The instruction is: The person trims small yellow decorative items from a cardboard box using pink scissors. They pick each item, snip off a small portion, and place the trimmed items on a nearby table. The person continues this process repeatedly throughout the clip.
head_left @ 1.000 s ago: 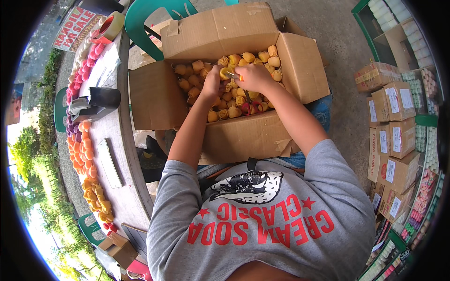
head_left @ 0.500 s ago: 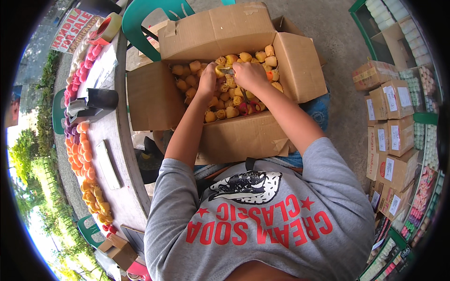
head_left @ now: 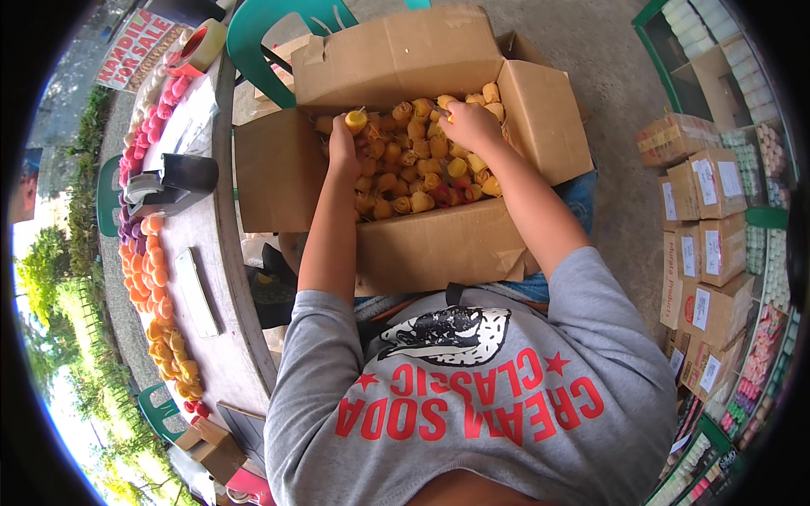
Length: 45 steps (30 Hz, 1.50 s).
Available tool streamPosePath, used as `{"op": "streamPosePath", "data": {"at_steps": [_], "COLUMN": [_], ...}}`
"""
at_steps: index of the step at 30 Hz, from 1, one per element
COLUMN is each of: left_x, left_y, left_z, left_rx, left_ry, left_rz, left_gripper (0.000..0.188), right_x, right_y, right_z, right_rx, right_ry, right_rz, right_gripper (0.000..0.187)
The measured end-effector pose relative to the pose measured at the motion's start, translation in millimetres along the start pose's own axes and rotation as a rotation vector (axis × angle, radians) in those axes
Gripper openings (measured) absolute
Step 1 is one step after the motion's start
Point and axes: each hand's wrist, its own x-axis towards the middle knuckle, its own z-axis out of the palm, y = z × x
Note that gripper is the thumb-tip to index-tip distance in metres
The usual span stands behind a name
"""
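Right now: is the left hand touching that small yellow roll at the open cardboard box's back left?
Touching. The head view shows the left hand pinching the small yellow roll in its fingertips, above the open cardboard box.

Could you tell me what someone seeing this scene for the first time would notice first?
The open cardboard box in the middle, packed with small yellow and orange flower-like pieces, draws the eye first. Both hands are inside it: the left hand lifts one yellow piece at the box's far left, the right hand rests on the pile. Along the table at left runs a curved row of pink, purple and orange pieces.
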Motion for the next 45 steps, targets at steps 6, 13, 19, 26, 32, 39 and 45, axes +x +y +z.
{"op": "streamPosePath", "data": {"at_steps": [6, 13, 19, 26, 32, 39, 45], "left_x": [-16.2, -28.9, -37.8, -30.2, -31.1, -10.4, -17.3], "left_y": [-1.8, -11.4, -9.4, -10.9, -8.5, -11.1, -13.5], "left_z": [25.8, 40.8, 51.0, 44.0, 45.7, 22.5, 19.0], "left_rx": [0.212, 0.378, 0.349, 0.315, 0.260, 0.259, 1.341], "left_ry": [-0.232, -0.241, -0.235, -0.242, -0.239, -0.065, 0.647], "left_rz": [-0.063, -0.045, -0.011, 0.067, 0.022, -0.012, 0.721], "left_gripper": [0.027, 0.031, 0.024, 0.029, 0.027, 0.027, 0.038], "right_x": [-4.9, -5.5, -9.4, -6.0, -5.0, -3.8, -3.0], "right_y": [-14.5, -11.5, -21.8, -24.2, -15.4, -8.2, 1.8], "right_z": [10.7, 15.4, 14.2, 12.3, 12.5, 11.7, 12.3], "right_rx": [0.008, -0.004, -0.091, -0.110, -0.025, 0.043, -0.031], "right_ry": [-0.007, 0.002, 0.056, 0.089, 0.153, 0.105, -0.053], "right_rz": [-0.298, -0.341, -0.255, -0.191, -0.278, -0.175, 0.035], "right_gripper": [0.021, 0.017, 0.012, 0.008, 0.014, 0.023, 0.039]}}
